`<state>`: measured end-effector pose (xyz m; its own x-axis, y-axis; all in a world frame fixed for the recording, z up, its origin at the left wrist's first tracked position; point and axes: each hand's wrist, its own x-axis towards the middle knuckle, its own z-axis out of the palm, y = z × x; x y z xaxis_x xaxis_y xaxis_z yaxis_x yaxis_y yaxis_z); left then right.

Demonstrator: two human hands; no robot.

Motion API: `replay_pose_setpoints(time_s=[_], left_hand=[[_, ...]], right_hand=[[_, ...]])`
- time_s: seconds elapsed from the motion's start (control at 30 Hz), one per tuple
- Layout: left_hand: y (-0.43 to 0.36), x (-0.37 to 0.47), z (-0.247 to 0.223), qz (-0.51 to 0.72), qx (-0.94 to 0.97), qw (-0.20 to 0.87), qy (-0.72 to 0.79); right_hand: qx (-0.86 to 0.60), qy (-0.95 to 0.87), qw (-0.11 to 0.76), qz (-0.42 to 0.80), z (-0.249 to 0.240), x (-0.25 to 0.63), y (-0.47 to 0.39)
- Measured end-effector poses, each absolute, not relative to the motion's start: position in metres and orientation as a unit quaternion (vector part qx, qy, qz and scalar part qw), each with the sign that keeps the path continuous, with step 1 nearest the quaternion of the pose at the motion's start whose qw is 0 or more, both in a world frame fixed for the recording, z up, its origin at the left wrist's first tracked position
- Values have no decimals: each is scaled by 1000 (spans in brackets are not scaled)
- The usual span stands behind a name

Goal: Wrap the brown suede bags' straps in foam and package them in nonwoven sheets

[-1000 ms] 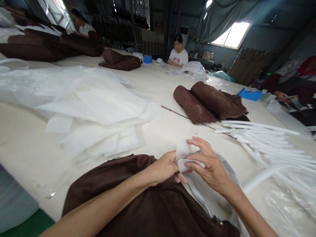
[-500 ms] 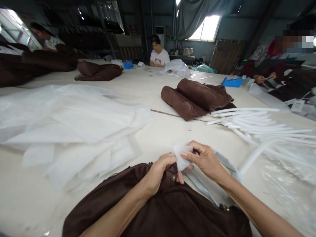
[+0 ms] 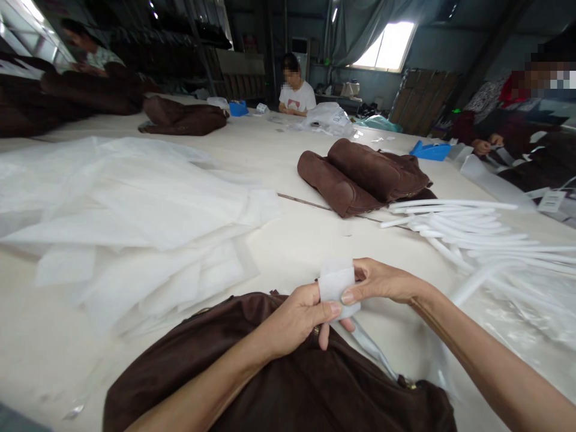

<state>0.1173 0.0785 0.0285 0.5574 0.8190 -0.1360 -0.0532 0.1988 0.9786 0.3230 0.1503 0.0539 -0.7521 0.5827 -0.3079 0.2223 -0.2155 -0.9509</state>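
Observation:
Between my two hands is a small piece of white sheet (image 3: 336,281), folded and somewhat see-through. My left hand (image 3: 302,318) pinches its lower left part, thumb on top. The thumb and fingers of my right hand (image 3: 375,282) close on its right edge. Both hands are just above the top edge of a dark brown bag (image 3: 288,390), which lies at the front of the table. Near my left fingers part of a metal zipper shows. A grey strip (image 3: 371,348) runs from under the hands along the bag's right side.
White sheets (image 3: 157,204) are spread at the left. Folded brown bags (image 3: 364,174) lie beyond my hands. White tubes (image 3: 472,231) and clear plastic (image 3: 517,324) are at the right. A blue holder (image 3: 431,150) stands farther back. Three people are around the table.
The white piece has turned flatter and more upright, and my left thumb now lies over it. My right wrist has risen and swung outward. The view has shifted slightly.

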Motion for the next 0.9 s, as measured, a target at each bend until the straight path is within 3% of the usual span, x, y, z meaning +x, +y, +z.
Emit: replay_pose_setpoints(time_s=[0.23, 0.47, 0.6, 0.9], left_hand=[[81, 113, 28, 302, 546, 700, 348], [79, 96, 50, 186, 665, 605, 398], [82, 94, 50, 114, 665, 623, 397], [83, 96, 41, 173, 609, 678, 374]], right_hand=[[-356, -650, 227, 632, 47, 317, 135], [-368, -667, 178, 623, 44, 331, 132], [-355, -693, 149, 610, 46, 326, 134], [-362, -719, 160, 572, 51, 312, 139]])
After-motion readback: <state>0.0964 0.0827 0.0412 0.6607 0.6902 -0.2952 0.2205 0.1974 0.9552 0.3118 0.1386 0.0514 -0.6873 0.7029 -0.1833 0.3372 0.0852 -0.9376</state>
